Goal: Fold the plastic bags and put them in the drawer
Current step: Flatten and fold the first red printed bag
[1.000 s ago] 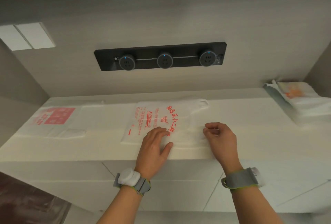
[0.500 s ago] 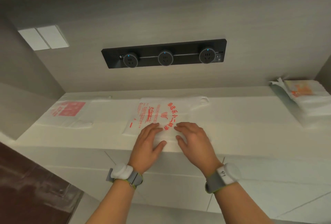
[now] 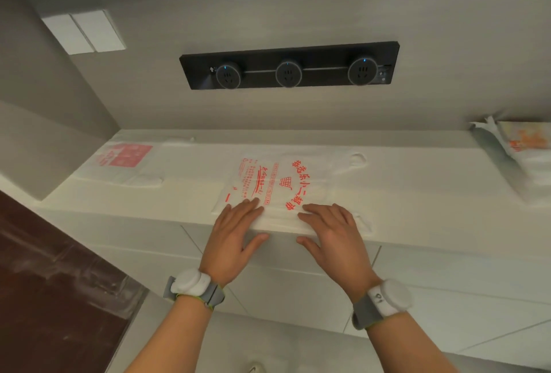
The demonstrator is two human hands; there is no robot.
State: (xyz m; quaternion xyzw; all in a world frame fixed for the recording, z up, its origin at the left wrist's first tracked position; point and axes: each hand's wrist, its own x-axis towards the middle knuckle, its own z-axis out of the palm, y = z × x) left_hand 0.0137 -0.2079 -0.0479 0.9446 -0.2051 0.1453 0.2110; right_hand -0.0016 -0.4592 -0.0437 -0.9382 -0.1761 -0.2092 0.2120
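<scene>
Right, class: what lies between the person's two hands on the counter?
In the head view, only the red-printed plastic bag: its near edge spans the gap between the left hand and the right hand.

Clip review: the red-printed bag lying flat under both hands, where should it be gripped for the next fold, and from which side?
Probably its near edge, from the front. The bag lies flat on the counter, leaving little to pinch elsewhere, but that edge runs along the front lip, where the left hand and right hand press it with thumbs below the lip.
</scene>
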